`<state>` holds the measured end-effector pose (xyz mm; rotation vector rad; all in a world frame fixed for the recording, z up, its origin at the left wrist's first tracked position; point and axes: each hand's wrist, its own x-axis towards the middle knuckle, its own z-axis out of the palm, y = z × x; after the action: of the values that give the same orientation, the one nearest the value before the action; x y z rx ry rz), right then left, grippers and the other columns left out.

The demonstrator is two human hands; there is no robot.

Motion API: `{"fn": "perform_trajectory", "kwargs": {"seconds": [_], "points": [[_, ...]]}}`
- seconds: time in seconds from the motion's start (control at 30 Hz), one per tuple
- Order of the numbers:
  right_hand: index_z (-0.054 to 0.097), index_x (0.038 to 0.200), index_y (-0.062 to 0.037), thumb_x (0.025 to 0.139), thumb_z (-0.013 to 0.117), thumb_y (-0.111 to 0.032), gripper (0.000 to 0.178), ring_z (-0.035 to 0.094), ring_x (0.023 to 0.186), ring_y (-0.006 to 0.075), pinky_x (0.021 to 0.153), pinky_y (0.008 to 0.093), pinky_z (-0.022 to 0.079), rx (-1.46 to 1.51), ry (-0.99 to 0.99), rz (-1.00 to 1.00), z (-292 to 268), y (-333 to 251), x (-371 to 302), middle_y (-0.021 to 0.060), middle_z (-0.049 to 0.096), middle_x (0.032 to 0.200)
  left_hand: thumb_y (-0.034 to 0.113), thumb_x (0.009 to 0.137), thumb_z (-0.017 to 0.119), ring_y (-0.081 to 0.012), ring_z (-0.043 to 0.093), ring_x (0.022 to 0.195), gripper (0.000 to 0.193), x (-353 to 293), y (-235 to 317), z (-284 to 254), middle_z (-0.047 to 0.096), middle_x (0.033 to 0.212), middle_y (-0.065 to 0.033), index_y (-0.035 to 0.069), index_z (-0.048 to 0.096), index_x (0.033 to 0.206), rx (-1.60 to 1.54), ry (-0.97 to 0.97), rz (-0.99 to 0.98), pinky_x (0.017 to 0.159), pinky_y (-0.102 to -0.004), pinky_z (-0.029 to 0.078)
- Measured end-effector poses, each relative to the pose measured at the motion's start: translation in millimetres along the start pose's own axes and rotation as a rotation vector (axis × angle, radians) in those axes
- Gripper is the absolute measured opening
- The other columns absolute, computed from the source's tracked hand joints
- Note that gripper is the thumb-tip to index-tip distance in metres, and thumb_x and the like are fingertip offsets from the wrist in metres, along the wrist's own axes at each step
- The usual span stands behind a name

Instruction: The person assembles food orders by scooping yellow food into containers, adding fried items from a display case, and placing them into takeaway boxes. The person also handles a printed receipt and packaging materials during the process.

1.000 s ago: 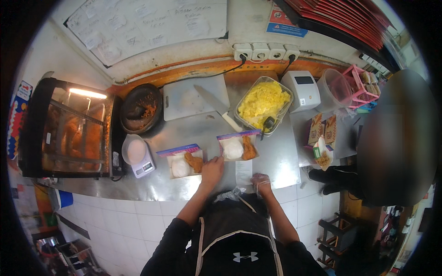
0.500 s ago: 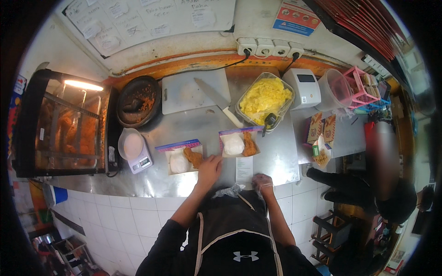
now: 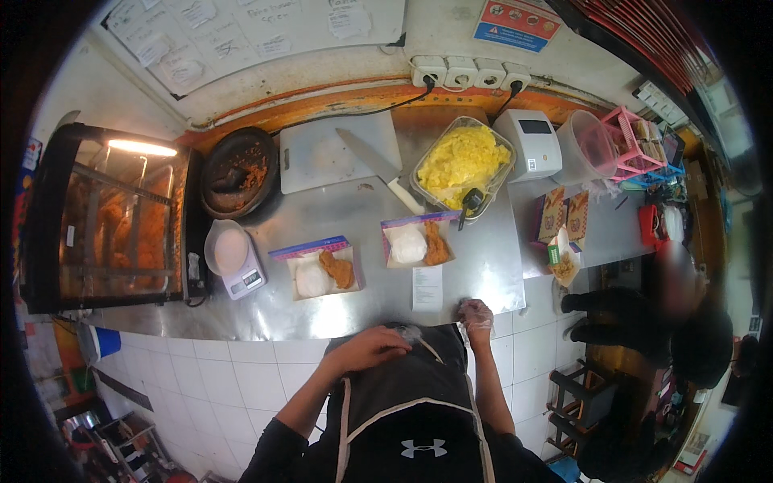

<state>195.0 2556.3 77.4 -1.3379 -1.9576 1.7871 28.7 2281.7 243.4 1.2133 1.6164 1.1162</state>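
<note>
My left hand (image 3: 374,348), bare, is in front of my apron, its fingers drawn together. A crumpled piece of clear plastic (image 3: 411,333) is at its fingertips. My right hand (image 3: 476,316) wears a clear plastic glove and rests at the table's front edge with curled fingers; what they may hold is hidden. Between the hands and the food lies a printed paper slip (image 3: 427,289). Beyond it stands an open box (image 3: 418,241) with a white rice mound (image 3: 407,245) and a fried chicken piece (image 3: 436,245). To its left, another open box (image 3: 317,268) holds the same foods.
A knife (image 3: 378,167) lies partly on a white cutting board (image 3: 322,149). Nearby are a tub of yellow food (image 3: 465,165), a stone mortar (image 3: 240,173), a scale (image 3: 244,278), a heated display case (image 3: 121,217) and a label printer (image 3: 527,145). Another person (image 3: 684,322) is at the right.
My left hand has left the side of the left box and come back toward my apron, to the clear plastic. My right hand has moved only slightly.
</note>
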Motion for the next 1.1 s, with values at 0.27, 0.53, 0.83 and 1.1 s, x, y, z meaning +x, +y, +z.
{"fn": "perform_trajectory", "kwargs": {"seconds": [0.27, 0.53, 0.83, 1.1], "points": [[0.063, 0.096, 0.0001, 0.088, 0.057, -0.005, 0.011, 0.055, 0.056, 0.0097, 0.052, 0.0229, 0.043, 0.069, 0.021, 0.000, 4, -10, -1, 0.0059, 0.065, 0.072, 0.057, 0.101, 0.032, -0.0426, 0.060, 0.110, 0.065, 17, 9, 7, 0.066, 0.114, -0.0241, 0.003, 0.063, 0.121, 0.077, -0.301, -0.822, 0.099, -0.0466, 0.044], [0.063, 0.101, -0.0002, 0.094, 0.058, -0.019, 0.020, 0.054, 0.054, 0.0116, 0.051, 0.0248, 0.045, 0.287, 0.098, 0.028, 7, -31, -26, 0.0068, 0.063, 0.070, 0.045, 0.101, 0.042, -0.0378, 0.061, 0.108, 0.049, -20, 36, -8, 0.066, 0.112, -0.0206, 0.003, 0.063, 0.118, -0.084, -0.107, -0.453, 0.095, -0.0433, 0.046], [0.030, 0.147, -0.0141, 0.098, 0.054, -0.042, 0.061, 0.062, 0.080, 0.0218, 0.060, 0.0322, 0.056, 0.591, 0.098, 0.023, 39, -114, -62, 0.0173, 0.054, 0.120, 0.037, 0.097, 0.054, -0.0386, 0.063, 0.096, 0.040, 67, 49, 43, 0.066, 0.101, -0.0202, 0.003, 0.056, 0.117, 0.245, -0.015, -0.135, 0.084, -0.0459, 0.050], [0.007, 0.156, -0.0337, 0.095, 0.042, -0.063, 0.076, 0.046, 0.128, 0.0412, 0.094, 0.0529, 0.049, 0.688, -0.075, -0.010, 22, -113, -57, 0.0121, 0.018, 0.159, 0.024, 0.096, 0.052, -0.0422, 0.061, 0.083, 0.021, 78, 41, 66, 0.063, 0.088, -0.0216, 0.004, 0.056, 0.098, 0.061, -0.200, 0.085, 0.073, -0.0534, 0.045]]}}
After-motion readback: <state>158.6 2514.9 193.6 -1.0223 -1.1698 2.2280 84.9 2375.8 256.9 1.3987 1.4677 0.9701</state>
